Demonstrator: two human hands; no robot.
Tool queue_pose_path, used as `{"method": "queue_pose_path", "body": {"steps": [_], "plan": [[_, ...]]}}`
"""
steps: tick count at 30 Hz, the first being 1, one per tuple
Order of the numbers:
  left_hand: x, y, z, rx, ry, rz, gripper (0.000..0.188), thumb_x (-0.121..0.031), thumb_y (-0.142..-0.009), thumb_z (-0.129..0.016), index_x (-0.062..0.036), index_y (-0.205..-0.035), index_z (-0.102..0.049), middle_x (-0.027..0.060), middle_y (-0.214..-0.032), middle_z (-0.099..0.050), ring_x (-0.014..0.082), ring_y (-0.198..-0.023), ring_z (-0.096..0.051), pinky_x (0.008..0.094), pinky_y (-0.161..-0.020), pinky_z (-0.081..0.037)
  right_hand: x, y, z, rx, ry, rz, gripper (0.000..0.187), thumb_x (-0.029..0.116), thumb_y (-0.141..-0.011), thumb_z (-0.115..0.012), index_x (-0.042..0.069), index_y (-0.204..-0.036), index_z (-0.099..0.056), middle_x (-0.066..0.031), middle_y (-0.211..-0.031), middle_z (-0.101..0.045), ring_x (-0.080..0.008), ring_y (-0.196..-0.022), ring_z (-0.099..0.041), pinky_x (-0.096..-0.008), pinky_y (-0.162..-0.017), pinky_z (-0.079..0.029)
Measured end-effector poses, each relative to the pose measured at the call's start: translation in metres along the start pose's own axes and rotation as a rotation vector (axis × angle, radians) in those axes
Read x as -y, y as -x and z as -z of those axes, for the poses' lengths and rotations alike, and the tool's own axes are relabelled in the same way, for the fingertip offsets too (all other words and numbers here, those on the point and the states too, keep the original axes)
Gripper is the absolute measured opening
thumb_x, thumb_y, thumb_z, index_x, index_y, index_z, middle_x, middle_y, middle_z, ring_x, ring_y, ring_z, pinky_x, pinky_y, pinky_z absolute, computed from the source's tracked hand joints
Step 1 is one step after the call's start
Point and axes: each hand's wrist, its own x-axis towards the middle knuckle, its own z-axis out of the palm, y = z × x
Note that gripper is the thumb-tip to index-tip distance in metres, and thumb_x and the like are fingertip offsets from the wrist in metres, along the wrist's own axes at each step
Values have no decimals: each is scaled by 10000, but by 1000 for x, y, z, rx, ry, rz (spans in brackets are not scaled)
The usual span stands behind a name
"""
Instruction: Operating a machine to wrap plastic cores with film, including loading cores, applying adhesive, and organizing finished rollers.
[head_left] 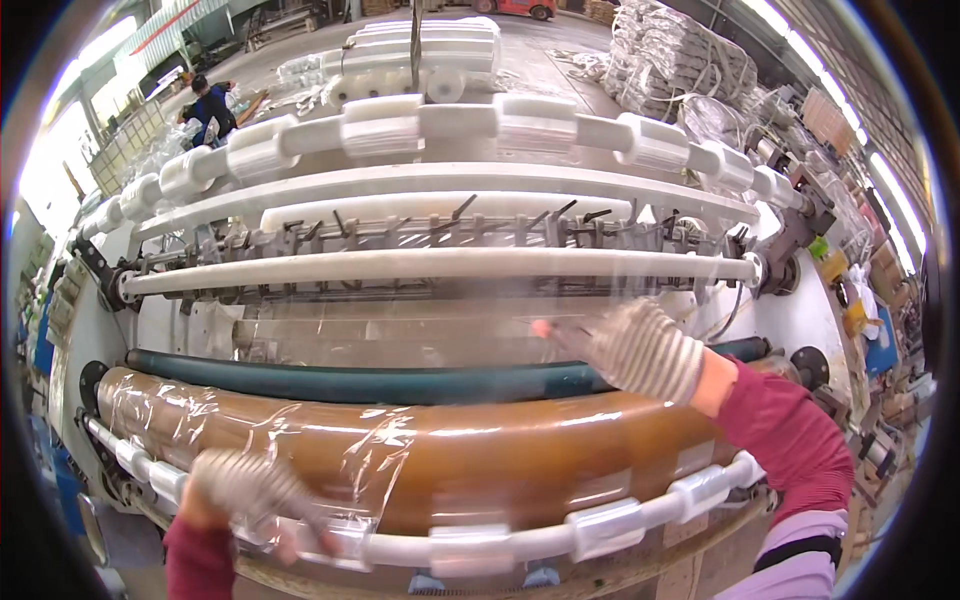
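Observation:
My left hand [255, 490], in a striped knit glove, is low on the left over the white front bar [400, 548]. Motion smears its fingers beside a small roll of clear film [350, 540]; whether they grip it cannot be told. Loose, wrinkled clear film [375, 450] lies across the large brown roller [500, 450] near this hand. My right hand [645, 350], gloved alike, reaches over the dark green roller [450, 382] at the right. Its fingers point left and look pressed together, with one bare fingertip showing. Something dark is at them, too blurred to name.
Beyond the hands runs a white roller [450, 265], with a row of dark levers [465, 208] behind it. Farther back, a bar carries several film rolls [380, 127]. Wrapped bundles [670, 60] stand at the back right. A person in dark clothes [210, 105] is at the far left.

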Motion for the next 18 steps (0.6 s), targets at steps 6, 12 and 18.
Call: {"method": "queue_pose_path", "body": {"steps": [6,12,18], "plan": [[-80,-230,-40,-591,579,-58,268,-145,-885,-593,-17,-1120,-595,65,-1186,-615,185,-1077,-575,284,-905,-476,-79,-46,-45,49,-9,-188,362,158,-886,-499,93,-1242,-506,-117,-767,-656,-275,-641,-662,-397,-514,-521],[-129,-241,-104,-106,-784,77,460,-216,-846,-549,-77,-1283,-505,79,-1202,-604,230,-1070,-593,323,-893,-468,-86,91,-40,-128,-202,-3,442,153,-844,-559,124,-1281,-502,-98,-780,-641,-268,-645,-647,-383,-550,-523],[-162,-146,-94,67,873,-232,539,-447,-786,-678,6,-1077,-676,76,-1238,-611,221,-1099,-591,314,-940,-458,-112,162,29,149,-6,-156,562,108,-832,-541,143,-1377,-405,-62,-695,-583,-199,-599,-624,-352,-543,-528]]}}
